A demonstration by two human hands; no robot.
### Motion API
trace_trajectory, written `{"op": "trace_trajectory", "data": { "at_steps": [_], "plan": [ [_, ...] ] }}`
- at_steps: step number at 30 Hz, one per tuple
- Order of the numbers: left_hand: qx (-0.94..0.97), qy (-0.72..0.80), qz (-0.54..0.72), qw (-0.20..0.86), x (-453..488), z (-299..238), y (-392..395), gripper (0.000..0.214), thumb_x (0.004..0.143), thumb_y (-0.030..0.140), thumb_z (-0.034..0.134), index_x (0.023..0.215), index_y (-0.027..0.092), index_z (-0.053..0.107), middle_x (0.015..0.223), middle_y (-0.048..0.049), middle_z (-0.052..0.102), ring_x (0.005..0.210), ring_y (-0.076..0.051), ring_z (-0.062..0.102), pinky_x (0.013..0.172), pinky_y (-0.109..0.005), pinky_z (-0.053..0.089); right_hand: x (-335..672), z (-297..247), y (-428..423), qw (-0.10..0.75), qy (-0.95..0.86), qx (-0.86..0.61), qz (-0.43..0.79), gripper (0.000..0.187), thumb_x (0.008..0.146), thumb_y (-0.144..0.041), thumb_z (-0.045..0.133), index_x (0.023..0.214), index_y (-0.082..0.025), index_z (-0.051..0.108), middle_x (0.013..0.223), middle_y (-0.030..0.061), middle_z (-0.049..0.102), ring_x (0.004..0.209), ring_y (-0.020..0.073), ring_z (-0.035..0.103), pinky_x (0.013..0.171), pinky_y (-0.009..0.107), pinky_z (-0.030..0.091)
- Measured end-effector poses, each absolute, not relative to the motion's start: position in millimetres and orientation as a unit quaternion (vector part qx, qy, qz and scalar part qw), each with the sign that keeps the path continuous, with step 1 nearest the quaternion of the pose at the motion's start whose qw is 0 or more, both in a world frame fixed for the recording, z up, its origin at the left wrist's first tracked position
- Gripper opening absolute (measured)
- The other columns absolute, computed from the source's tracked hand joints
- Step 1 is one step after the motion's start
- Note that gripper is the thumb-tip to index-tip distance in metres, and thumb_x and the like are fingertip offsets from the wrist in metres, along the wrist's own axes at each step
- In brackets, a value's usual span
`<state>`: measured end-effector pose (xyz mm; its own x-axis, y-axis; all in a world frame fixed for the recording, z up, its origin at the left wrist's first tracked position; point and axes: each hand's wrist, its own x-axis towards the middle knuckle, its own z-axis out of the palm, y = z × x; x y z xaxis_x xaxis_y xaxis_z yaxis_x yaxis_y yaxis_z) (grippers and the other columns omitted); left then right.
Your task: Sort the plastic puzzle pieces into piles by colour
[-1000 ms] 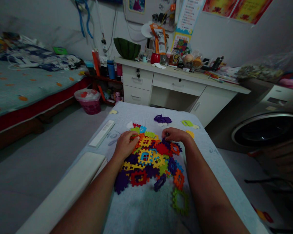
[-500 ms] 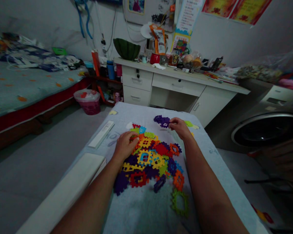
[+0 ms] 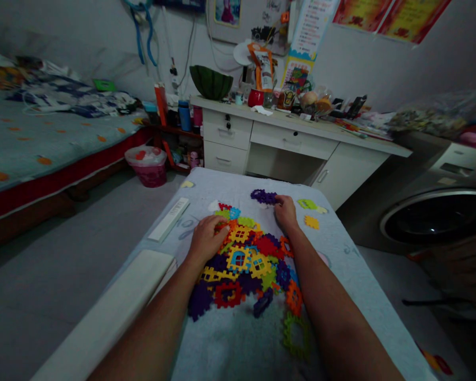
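Note:
A heap of colourful interlocking plastic tiles (image 3: 254,264) lies on a low table under a pale blue cloth (image 3: 341,254). My left hand (image 3: 207,239) rests on the heap's far left edge, fingers curled over the tiles there. My right hand (image 3: 285,211) reaches beyond the heap and touches a separate clump of purple tiles (image 3: 263,197), its fingers bent down onto them. A green tile (image 3: 307,203) and a yellow tile (image 3: 311,222) lie loose to the right of that hand. A green frame tile (image 3: 295,334) lies at the heap's near edge.
A white remote (image 3: 170,219) lies at the table's left edge, a long white box (image 3: 111,312) nearer me. Beyond stands a white desk (image 3: 293,143) crowded with things, a pink bin (image 3: 148,165) on the floor, a bed (image 3: 43,148) on the left, a washing machine (image 3: 436,211) on the right.
My right hand left the heap's far edge and reached out to the purple clump, uncovering the yellow tile. My left hand has stayed put.

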<state>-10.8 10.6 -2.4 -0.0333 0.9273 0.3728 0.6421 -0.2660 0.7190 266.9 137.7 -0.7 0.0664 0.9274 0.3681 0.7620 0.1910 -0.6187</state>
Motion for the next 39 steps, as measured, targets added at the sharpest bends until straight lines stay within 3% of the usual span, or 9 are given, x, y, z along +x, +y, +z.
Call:
{"op": "trace_trajectory", "data": {
  "at_steps": [7,12,19,24,31,35,39],
  "plan": [
    [0.674,0.583,0.421,0.167,-11,-3,11,0.020,0.082,0.033,0.058,0.095,0.023,0.069,0.106,-0.0057,0.071,0.105,-0.026,0.062,0.099,-0.044,0.044,265,-4,133,0.301,-0.735,-0.602,0.086,0.049,0.072,-0.006,0.048,0.116,-0.018,0.067,0.133,0.0111,0.054,0.126,0.0262,0.046,0.113,0.043,0.033],
    [0.673,0.585,0.419,0.170,-10,-1,10,0.020,0.081,0.031,0.059,0.095,0.022,0.069,0.105,-0.0063,0.071,0.104,-0.026,0.062,0.099,-0.044,0.044,266,8,129,0.281,-0.743,-0.602,0.085,0.048,0.073,-0.005,0.049,0.116,-0.015,0.068,0.125,0.0152,0.058,0.121,0.0278,0.050,0.110,0.043,0.035],
    [0.664,0.567,0.438,0.214,-11,0,9,0.022,0.081,0.033,0.058,0.097,0.022,0.069,0.107,-0.0057,0.071,0.103,-0.024,0.064,0.097,-0.040,0.048,243,39,109,0.285,-0.822,-0.450,0.203,0.028,0.086,-0.019,0.055,0.110,-0.021,0.068,0.121,0.0075,0.064,0.119,0.0215,0.055,0.108,0.040,0.038],
    [0.636,0.567,0.448,0.272,-12,4,7,0.027,0.085,0.039,0.054,0.098,0.022,0.070,0.103,-0.0029,0.074,0.096,-0.022,0.067,0.089,-0.035,0.051,209,45,103,0.182,-0.874,-0.362,0.270,0.028,0.092,-0.023,0.051,0.114,-0.019,0.066,0.125,0.0090,0.065,0.119,0.0206,0.057,0.108,0.039,0.040],
    [0.618,0.561,0.463,0.298,-15,8,8,0.025,0.086,0.037,0.050,0.095,0.022,0.068,0.095,-0.0006,0.073,0.093,-0.021,0.067,0.086,-0.033,0.051,165,48,127,0.109,-0.883,-0.379,0.255,0.047,0.081,-0.008,0.055,0.126,-0.020,0.061,0.134,0.0082,0.061,0.123,0.0220,0.056,0.107,0.038,0.041],
    [0.605,0.559,0.478,0.305,-15,10,7,0.023,0.082,0.036,0.055,0.094,0.021,0.067,0.092,-0.0019,0.073,0.090,-0.021,0.068,0.086,-0.033,0.051,141,42,128,0.076,-0.880,-0.411,0.224,0.050,0.077,-0.009,0.061,0.126,-0.019,0.060,0.125,0.0099,0.065,0.113,0.0230,0.060,0.101,0.036,0.043],
    [0.592,0.559,0.505,0.286,-17,13,7,0.026,0.081,0.039,0.057,0.096,0.020,0.067,0.103,-0.0056,0.072,0.101,-0.023,0.066,0.097,-0.038,0.048,136,43,124,0.066,-0.879,-0.423,0.210,0.045,0.072,-0.012,0.069,0.117,-0.016,0.064,0.107,0.0088,0.067,0.096,0.0204,0.061,0.088,0.031,0.046]
  ]
}}
